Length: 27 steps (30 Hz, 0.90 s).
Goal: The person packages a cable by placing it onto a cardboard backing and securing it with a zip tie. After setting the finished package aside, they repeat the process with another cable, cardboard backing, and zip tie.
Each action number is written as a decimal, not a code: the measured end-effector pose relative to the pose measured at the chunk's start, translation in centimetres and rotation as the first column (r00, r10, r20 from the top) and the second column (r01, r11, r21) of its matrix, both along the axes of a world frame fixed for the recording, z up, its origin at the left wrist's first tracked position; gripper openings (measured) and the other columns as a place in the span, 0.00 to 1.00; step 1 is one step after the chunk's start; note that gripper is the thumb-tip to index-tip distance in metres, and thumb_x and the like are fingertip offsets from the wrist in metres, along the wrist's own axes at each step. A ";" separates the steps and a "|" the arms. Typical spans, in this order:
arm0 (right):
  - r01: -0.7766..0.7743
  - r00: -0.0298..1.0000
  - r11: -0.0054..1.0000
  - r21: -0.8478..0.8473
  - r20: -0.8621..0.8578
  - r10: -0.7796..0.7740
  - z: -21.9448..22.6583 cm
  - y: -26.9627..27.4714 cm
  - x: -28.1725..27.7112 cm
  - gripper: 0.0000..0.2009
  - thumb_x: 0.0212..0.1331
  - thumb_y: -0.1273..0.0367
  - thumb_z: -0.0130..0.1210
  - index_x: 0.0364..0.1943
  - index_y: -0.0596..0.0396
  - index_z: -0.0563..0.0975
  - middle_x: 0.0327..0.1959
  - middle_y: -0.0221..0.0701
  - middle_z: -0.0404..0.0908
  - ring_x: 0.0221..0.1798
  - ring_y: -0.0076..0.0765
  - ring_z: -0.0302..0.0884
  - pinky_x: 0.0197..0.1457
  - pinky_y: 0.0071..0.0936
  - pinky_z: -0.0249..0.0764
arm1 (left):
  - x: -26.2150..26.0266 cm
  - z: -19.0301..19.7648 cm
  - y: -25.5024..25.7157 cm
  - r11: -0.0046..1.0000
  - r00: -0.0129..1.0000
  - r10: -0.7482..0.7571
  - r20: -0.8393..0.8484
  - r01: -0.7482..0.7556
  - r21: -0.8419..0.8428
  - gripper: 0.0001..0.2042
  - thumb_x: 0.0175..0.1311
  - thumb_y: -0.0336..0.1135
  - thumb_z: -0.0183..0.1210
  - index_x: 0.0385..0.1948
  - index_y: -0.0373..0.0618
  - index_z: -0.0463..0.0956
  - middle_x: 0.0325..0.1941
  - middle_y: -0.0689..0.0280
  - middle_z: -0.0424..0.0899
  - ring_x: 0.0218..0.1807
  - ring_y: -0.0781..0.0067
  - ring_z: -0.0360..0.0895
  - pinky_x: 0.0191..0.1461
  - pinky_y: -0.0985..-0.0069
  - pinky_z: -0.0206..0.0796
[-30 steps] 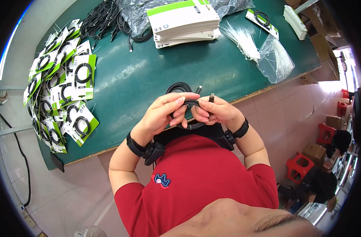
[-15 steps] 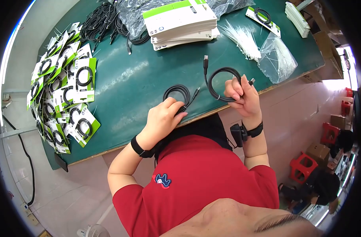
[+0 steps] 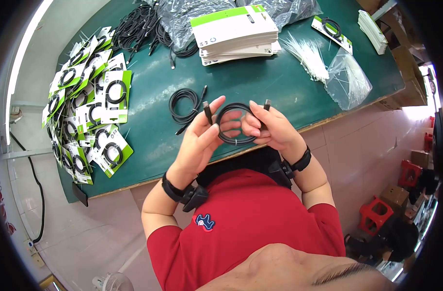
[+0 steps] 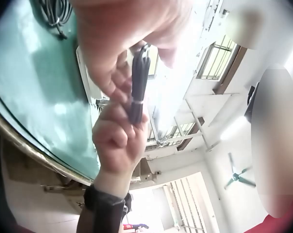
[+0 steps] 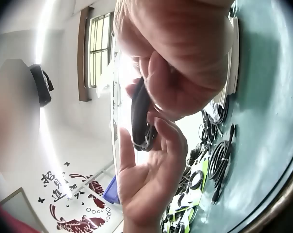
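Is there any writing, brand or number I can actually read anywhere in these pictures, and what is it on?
Red wall decal: brush-style characters above a swirl, too distorted to read.
Stack of white and green cards: small round marks and print, too small to read.
Packed cable cards: print too small to read.
Emblem on the red shirt: a picture, no legible letters.
Coiled black cable in both hands: no marking visible.
Nothing can be quoted as readable text.
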State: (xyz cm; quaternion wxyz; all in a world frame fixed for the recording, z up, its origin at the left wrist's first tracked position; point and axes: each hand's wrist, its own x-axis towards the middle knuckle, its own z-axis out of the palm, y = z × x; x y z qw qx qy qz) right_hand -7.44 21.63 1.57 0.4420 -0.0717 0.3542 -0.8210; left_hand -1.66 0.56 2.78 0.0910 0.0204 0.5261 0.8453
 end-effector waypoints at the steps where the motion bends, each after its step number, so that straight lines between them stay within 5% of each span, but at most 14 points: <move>1: -0.005 1.000 1.000 -0.005 -0.004 0.005 0.2 -0.7 -0.2 0.23 0.78 0.53 0.38 0.26 0.51 0.66 0.24 0.26 0.67 0.18 0.11 0.47 0.15 0.11 0.42 | 0.0 0.0 0.3 0.989 0.997 0.019 0.074 -0.029 0.144 0.22 0.77 0.36 0.50 0.69 0.43 0.63 0.41 0.67 0.77 0.41 0.76 0.76 0.52 0.66 0.71; 5: 0.214 0.972 0.969 0.125 0.072 -0.224 1.0 -3.6 -0.9 0.22 0.77 0.52 0.41 0.34 0.55 0.74 0.22 0.23 0.67 0.18 0.11 0.52 0.16 0.12 0.46 | -1.1 -1.2 1.3 0.882 0.983 0.160 0.087 -0.182 0.434 0.20 0.79 0.38 0.46 0.68 0.43 0.64 0.36 0.70 0.73 0.35 0.78 0.71 0.49 0.69 0.71; 8: 0.643 0.753 0.753 0.142 -0.297 -0.587 1.1 -6.5 -0.9 0.24 0.77 0.52 0.41 0.49 0.61 0.78 0.23 0.21 0.67 0.19 0.11 0.55 0.19 0.13 0.51 | -2.0 -0.9 3.2 0.811 0.957 0.272 0.100 -0.284 0.512 0.19 0.80 0.40 0.45 0.66 0.43 0.65 0.33 0.72 0.70 0.32 0.80 0.68 0.46 0.70 0.70; 10: 0.672 0.715 0.736 0.085 -0.335 -0.614 0.1 -7.2 -1.0 0.25 0.77 0.52 0.41 0.53 0.61 0.77 0.22 0.20 0.66 0.20 0.11 0.56 0.19 0.13 0.52 | -2.4 -0.3 4.2 0.763 0.916 0.361 0.177 -0.399 0.508 0.20 0.79 0.43 0.46 0.65 0.43 0.66 0.29 0.73 0.68 0.29 0.81 0.64 0.43 0.71 0.69; 13: 0.708 0.642 0.706 -0.019 -0.399 -0.654 -0.9 -7.4 -1.5 0.27 0.77 0.51 0.40 0.59 0.63 0.75 0.22 0.19 0.66 0.21 0.11 0.56 0.21 0.14 0.53 | -2.9 -0.7 3.5 0.809 0.933 0.341 0.118 -0.355 0.469 0.20 0.80 0.44 0.45 0.64 0.43 0.67 0.29 0.72 0.69 0.27 0.81 0.65 0.42 0.72 0.72; 18: 0.652 0.693 0.753 0.086 -0.472 -0.546 -0.6 -6.0 -1.4 0.28 0.78 0.50 0.38 0.59 0.63 0.75 0.20 0.18 0.65 0.19 0.11 0.55 0.20 0.15 0.52 | -3.1 -0.5 2.5 0.927 0.955 0.291 0.052 -0.295 0.231 0.21 0.80 0.46 0.44 0.64 0.42 0.68 0.28 0.71 0.70 0.23 0.82 0.67 0.41 0.72 0.77; 27: 0.585 0.766 0.793 0.171 -0.439 -0.470 0.7 -5.0 -1.3 0.28 0.78 0.51 0.38 0.58 0.63 0.77 0.18 0.18 0.64 0.18 0.11 0.54 0.20 0.16 0.51 | -3.5 0.4 1.3 0.979 0.984 0.150 0.098 -0.162 0.124 0.22 0.80 0.44 0.42 0.67 0.41 0.65 0.31 0.71 0.69 0.23 0.83 0.64 0.42 0.70 0.78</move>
